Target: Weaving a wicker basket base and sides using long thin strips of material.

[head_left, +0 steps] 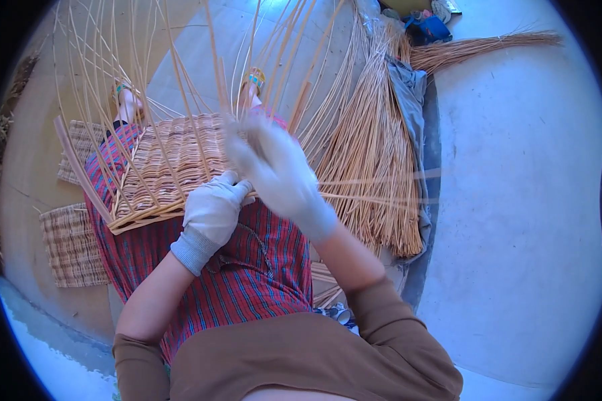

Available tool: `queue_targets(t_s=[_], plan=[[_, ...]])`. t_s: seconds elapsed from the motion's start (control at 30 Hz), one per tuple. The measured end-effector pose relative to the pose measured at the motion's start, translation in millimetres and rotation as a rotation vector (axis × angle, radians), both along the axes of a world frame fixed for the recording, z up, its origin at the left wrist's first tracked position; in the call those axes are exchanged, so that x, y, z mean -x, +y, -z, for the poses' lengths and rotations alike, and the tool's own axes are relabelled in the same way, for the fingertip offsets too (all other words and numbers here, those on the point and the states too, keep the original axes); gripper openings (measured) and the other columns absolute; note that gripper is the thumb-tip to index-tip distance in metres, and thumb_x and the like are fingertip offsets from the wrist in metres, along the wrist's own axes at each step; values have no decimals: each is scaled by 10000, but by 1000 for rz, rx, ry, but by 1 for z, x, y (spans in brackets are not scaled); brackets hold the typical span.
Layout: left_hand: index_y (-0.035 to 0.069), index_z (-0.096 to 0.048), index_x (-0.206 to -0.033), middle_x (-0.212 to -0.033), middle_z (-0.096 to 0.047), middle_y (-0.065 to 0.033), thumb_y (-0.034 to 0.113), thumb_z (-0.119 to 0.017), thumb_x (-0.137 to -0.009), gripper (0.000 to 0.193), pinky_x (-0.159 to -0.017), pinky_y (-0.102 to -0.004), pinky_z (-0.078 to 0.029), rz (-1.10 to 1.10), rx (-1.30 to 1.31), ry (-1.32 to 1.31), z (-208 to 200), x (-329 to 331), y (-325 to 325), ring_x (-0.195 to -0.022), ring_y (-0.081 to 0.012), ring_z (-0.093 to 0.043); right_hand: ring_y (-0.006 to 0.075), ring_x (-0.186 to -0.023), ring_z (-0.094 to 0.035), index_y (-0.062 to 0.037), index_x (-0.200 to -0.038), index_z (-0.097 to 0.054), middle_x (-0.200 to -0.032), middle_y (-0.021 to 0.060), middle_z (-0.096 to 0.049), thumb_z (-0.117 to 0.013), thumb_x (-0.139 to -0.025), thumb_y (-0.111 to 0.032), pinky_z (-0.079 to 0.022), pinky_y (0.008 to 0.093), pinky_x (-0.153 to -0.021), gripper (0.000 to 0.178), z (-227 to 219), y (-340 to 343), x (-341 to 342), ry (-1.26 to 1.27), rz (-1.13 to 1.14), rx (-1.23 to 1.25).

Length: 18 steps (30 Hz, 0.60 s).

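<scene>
No readable text, label, brand, number or sign is showing anywhere, from twelve o'clock round to twelve again.

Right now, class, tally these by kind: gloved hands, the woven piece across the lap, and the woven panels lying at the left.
Gloved hands: 2
Woven piece: 1
Woven panels: 2
Total: 5
</scene>
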<state>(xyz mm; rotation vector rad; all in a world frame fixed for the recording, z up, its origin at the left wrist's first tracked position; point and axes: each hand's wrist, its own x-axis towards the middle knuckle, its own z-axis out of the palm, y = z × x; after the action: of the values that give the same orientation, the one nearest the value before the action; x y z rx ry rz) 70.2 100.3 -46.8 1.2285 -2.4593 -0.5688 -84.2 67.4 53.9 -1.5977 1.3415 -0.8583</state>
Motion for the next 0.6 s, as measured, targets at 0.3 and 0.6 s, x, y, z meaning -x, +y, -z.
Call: queue_targets(t_s=[0.3, 0.6], plan=[[174, -621, -1376, -981, -704, -76, 262, -790, -821, 587, -740, -404, -535, 3, 30, 112, -4, 6, -2, -884, -283, -697, 225, -1107, -656, -111, -1527, -391, -1375, 138, -585, -733, -904, -71, -523, 381, -979, 712, 57, 3, 97, -172, 64, 202], [35, -366, -1561, -943, -600, -60, 299, -704, -884, 802, -713, -403, -491, -136, 298, -242, 9, 19, -7, -853, -230, -641, 339, -881, -722, -278, -1639, -239, -1071, 204, -640, -832, -816, -207, -598, 429, -751, 1017, 19, -83, 2, 880, 350, 98]])
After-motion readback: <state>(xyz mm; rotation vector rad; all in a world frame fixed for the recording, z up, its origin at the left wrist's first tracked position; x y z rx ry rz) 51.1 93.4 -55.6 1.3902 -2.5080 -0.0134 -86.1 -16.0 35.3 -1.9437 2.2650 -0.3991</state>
